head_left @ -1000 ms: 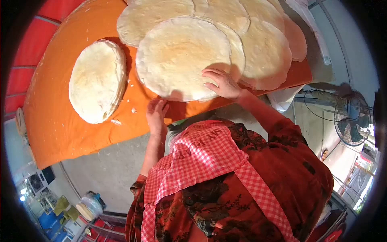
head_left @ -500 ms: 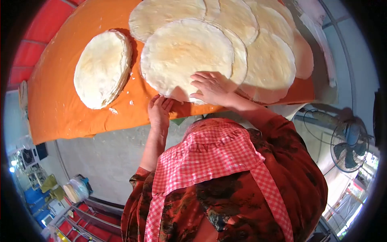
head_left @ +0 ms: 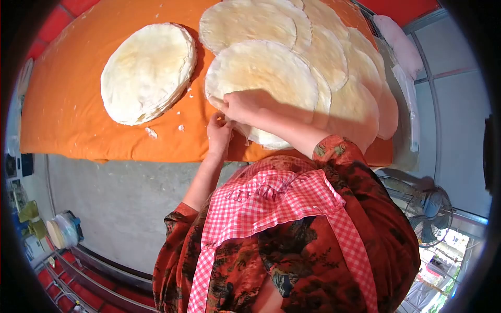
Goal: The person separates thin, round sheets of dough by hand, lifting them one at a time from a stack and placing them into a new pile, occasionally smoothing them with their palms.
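The thin, round dough sheet (head_left: pixel 271 73), pale with tan patches, lies by the near edge of the tabletop (head_left: pixel 68 109); right hand (head_left: pixel 241 107) pinches its rim, left hand (head_left: pixel 219 134) curls alongside, hold unclear.

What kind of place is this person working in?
Probably a small bakery or food workshop. A stack of flatbreads or dough rounds and more overlapping rounds lie on an orange cloth, and the person wears a checked apron.

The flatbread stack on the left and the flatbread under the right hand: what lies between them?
Orange cloth with a few pale scraps, in the head view.
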`<state>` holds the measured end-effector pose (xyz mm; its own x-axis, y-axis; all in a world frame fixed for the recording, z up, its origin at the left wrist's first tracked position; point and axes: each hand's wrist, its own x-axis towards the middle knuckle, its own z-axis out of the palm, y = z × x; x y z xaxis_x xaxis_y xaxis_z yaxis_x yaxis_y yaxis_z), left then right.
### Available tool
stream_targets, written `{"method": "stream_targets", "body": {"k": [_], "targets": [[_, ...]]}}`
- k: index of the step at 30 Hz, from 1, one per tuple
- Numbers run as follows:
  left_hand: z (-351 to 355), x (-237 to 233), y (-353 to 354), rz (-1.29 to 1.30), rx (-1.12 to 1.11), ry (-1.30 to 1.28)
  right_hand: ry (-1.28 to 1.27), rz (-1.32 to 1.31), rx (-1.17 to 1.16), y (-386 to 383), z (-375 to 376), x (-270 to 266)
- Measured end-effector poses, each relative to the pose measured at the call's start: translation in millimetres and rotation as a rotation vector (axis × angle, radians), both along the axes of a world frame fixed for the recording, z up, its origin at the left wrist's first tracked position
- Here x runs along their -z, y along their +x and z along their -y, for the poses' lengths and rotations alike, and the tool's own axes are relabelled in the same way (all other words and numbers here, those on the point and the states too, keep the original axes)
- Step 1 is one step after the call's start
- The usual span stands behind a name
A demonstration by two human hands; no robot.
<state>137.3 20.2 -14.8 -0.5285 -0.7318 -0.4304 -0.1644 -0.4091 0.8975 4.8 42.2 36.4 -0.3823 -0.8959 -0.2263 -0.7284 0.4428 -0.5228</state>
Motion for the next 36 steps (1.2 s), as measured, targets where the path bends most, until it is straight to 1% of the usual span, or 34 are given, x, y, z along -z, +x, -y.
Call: {"method": "stream_targets", "body": {"k": [1,2,3,4,5,6,7,8,9,10,12,13,14,15,16,17,19,20,23,24,27,28,29,30,31,32,33,34,35,36], "targets": [[5,12,2,0.019,-0.02,-0.069,0.037,0.017,0.021,-1,3,-3],[11,27,2,0.035,-0.042,-0.139,0.026,0.076,0.023,-5,5,6],[14,22,2,0.053,-0.062,-0.21,0.014,0.137,0.026,-8,5,9],[15,17,2,0.049,-0.088,-0.191,0.0,0.2,0.032,-12,5,12],[17,10,1,0.046,-0.111,-0.174,0.012,0.131,0.063,-17,-2,13],[19,1,0,0.042,-0.135,-0.157,0.023,0.061,0.094,-12,-11,-22],[24,8,-1,0.084,-0.104,-0.232,0.034,-0.008,0.124,-10,-16,-40],[28,22,-1,0.128,-0.073,-0.303,-0.112,0.077,0.173,-15,-14,-24],[29,30,0,0.176,-0.042,-0.37,-0.253,0.165,0.221,-23,-12,8],[25,22,0,0.205,-0.043,-0.432,-0.393,0.254,0.269,-30,-11,29],[18,-10,-1,0.263,-0.032,-0.564,-0.431,0.266,0.305,-41,-16,40],[15,-14,-3,0.25,-0.043,-0.713,-0.458,0.268,0.323,-49,-17,42],[12,-18,-4,0.233,-0.054,-0.862,-0.449,0.196,0.308,-54,-19,47],[9,-20,-6,0.215,-0.063,-1.013,-0.494,0.168,0.309,-56,-19,49],[5,-21,-9,0.137,0.033,-0.761,-0.537,0.143,0.311,-56,-19,52],[1,-18,-16,-0.005,-0.005,-0.541,-0.577,0.12,0.314,-55,-21,56],[-2,-17,-32,-0.279,-0.075,-0.099,-0.612,0.303,0.231,-47,-23,56],[-1,-18,-35,-0.33,-0.101,0.125,-0.632,0.391,0.191,-43,-24,56],[8,-5,-35,-0.136,-0.039,0.124,-0.647,0.553,0.172,-32,-27,55],[4,-12,-34,-0.077,0.003,0.091,-0.695,0.504,0.143,-37,-22,78],[-15,-29,-29,-0.079,0.049,0.17,-0.721,0.663,0.232,-33,-16,89],[-15,-32,-27,-0.078,0.147,0.215,-0.619,0.583,0.207,-30,-21,74],[-22,-31,-28,-0.093,0.148,0.157,-0.514,0.51,0.176,-26,-26,59],[-29,-26,-27,-0.107,0.141,0.1,-0.421,0.343,0.209,-23,-31,33],[-35,-23,-27,-0.119,0.128,0.045,-0.366,0.395,0.22,-31,-30,41],[-33,-21,-27,-0.124,0.168,0.046,-0.308,0.448,0.226,-46,-23,56],[-33,-10,-27,-0.095,0.173,-0.044,-0.249,0.501,0.225,-63,-13,64],[-32,8,-25,-0.065,0.174,-0.135,-0.282,0.478,0.148,-96,-21,59],[-30,17,-24,-0.036,0.168,-0.226,-0.282,0.313,0.112,-129,-42,23],[-33,8,-25,-0.077,0.128,-0.159,-0.264,0.184,0.081,-177,-57,10]]}}
